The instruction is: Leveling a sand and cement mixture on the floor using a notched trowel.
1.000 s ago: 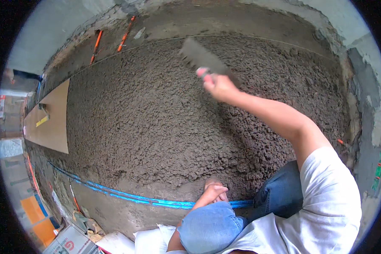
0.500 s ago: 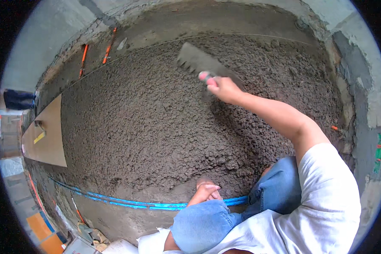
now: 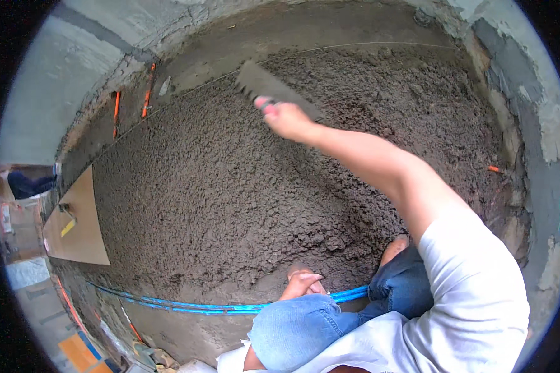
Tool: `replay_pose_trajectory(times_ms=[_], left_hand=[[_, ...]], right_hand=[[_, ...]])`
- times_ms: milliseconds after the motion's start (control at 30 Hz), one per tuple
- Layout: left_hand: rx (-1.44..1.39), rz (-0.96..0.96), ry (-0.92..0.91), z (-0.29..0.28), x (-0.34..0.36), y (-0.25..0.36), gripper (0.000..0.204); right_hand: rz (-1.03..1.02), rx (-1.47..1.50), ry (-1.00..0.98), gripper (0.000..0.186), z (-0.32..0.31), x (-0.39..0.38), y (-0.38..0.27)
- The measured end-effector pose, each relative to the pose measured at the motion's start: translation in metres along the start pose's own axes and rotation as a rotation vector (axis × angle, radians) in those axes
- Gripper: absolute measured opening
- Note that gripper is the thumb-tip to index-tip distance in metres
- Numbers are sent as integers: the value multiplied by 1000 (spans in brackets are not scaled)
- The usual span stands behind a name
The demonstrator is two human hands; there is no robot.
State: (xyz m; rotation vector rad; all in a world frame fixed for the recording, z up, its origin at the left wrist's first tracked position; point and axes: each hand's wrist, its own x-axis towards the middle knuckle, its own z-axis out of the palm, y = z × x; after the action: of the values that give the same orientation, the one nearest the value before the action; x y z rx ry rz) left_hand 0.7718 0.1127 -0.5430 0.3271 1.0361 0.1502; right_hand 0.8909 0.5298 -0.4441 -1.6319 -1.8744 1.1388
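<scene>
My right hand (image 3: 286,119) is closed round the pink-and-dark handle of a flat metal trowel (image 3: 269,84). The wide grey blade, dark along its near side, lies at or just over the far part of the rough, wet mortar bed (image 3: 199,186); whether it touches cannot be made out. A thin string line (image 3: 354,45) runs just beyond it. In front of my left knee hangs my left hand (image 3: 303,283), its fingers loosely stretched and nothing seen in them. Behind it, part of a bare foot (image 3: 297,270) shows on the mortar's near edge.
Blue pipes (image 3: 199,308) cross the floor close to my legs. A brown board (image 3: 84,230) with a yellow-marked tool on it lies at the left. Orange pipes (image 3: 116,115) stick up along the far-left wall (image 3: 93,87). Another person's dark-clothed leg (image 3: 28,184) shows at the far left.
My right hand and the trowel have moved left and slightly farther away. The view has shifted a little. My left hand stays by the knee.
</scene>
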Motion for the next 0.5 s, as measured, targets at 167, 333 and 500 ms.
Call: replay_pose_trajectory(times_ms=[167, 333, 500], left_hand=[[170, 161, 208, -1, 6, -21, 37], [60, -36, 235, 13, -4, 4, 33], [-77, 513, -14, -32, 16, -73, 30]], right_hand=[[-17, -79, -13, 37, -3, 27, 6], [111, -168, 165, 43, -115, 6, 97], [3, -319, 209, 34, -96, -25, 104]])
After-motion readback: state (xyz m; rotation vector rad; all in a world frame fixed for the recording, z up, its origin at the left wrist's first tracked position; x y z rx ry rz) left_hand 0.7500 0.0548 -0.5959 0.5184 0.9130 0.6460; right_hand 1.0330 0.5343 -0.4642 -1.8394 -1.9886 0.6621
